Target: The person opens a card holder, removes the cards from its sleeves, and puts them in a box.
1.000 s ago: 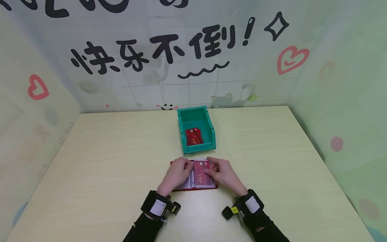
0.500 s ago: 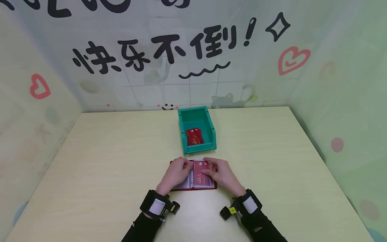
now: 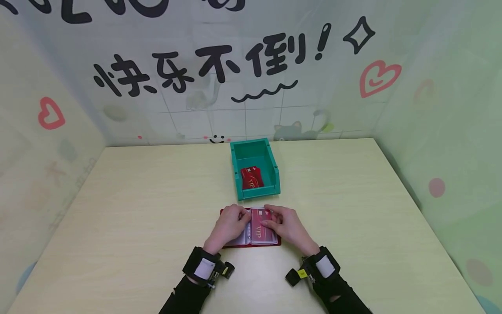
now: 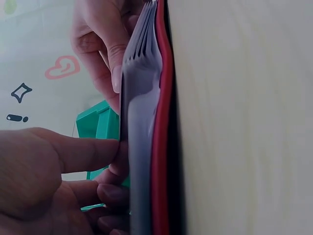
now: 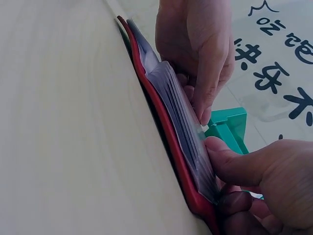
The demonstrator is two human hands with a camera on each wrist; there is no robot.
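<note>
A red card holder lies spread flat on the table, with clear plastic sleeves bound in the middle. Behind the right page's plastic shows a red VIP card. My left hand pinches the sleeves near the top of the fold, thumb and fingertips meeting at the page edge. On the other side my right hand grips the right page, its thumb on the front over the card. From the right wrist view, the stacked sleeves fan slightly above the red cover, and the right fingers tuck under the edge.
A green open-front bin stands just beyond the card holder, with red VIP cards lying inside it. The pale wooden table is bounded by a printed backdrop at the back and sides.
My right hand has shifted slightly left, further over the right page, between the first frame and the second. The left hand has stayed at the fold, and the bin has not moved.
</note>
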